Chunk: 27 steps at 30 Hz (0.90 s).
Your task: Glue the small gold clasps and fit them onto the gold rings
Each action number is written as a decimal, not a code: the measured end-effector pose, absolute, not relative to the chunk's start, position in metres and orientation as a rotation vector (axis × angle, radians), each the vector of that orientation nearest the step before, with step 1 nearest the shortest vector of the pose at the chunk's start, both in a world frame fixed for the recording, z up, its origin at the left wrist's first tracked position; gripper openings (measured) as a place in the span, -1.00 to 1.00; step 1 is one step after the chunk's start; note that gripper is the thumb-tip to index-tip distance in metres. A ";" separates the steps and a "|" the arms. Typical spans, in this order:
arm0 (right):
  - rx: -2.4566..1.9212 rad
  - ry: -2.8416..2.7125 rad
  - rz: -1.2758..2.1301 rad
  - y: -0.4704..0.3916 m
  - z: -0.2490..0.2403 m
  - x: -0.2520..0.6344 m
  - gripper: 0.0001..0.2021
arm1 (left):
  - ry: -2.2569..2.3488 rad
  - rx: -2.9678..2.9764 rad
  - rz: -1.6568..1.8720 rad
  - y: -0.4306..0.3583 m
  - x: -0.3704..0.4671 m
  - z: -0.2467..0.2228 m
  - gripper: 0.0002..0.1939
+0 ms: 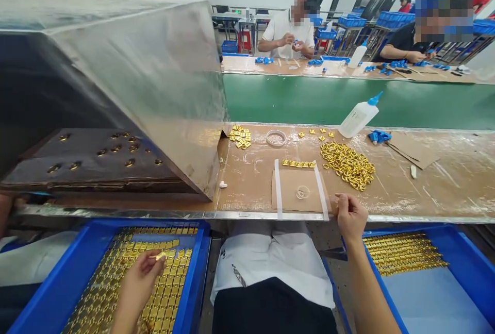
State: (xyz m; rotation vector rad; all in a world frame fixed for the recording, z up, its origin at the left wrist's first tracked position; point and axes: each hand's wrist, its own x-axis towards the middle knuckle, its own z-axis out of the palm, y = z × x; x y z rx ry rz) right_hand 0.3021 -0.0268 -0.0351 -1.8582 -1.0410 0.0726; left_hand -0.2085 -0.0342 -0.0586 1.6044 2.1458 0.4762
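Note:
My left hand is over the left blue tray, its fingertips pinching a small gold piece. Under it lie rows of square gold pieces and ring-shaped gold links. At the bench's front edge rests my right hand, fingers curled in; whatever they may hold is hidden. Just left of that hand is a cardboard pad with two white strips, bearing a row of gold squares and a thin clear ring. Beyond it sits a pile of gold rings.
A metal hood fills the left, with gold rings beneath. Behind the pad are a tape roll, gold squares and a tilted white bottle. A right blue tray holds gold strips. People work across the green belt.

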 end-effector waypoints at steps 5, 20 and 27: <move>-1.647 -1.117 0.498 -0.058 -0.021 0.242 -0.46 | 1.678 1.179 0.821 -0.048 -0.136 -0.015 -0.51; -1.484 -1.122 1.110 -0.066 0.005 0.212 -0.54 | 0.766 1.392 0.714 -0.005 0.054 -0.007 -0.78; -1.519 -1.011 1.187 -0.063 -0.002 0.222 -0.49 | 0.700 1.571 0.701 0.009 0.067 -0.023 -0.81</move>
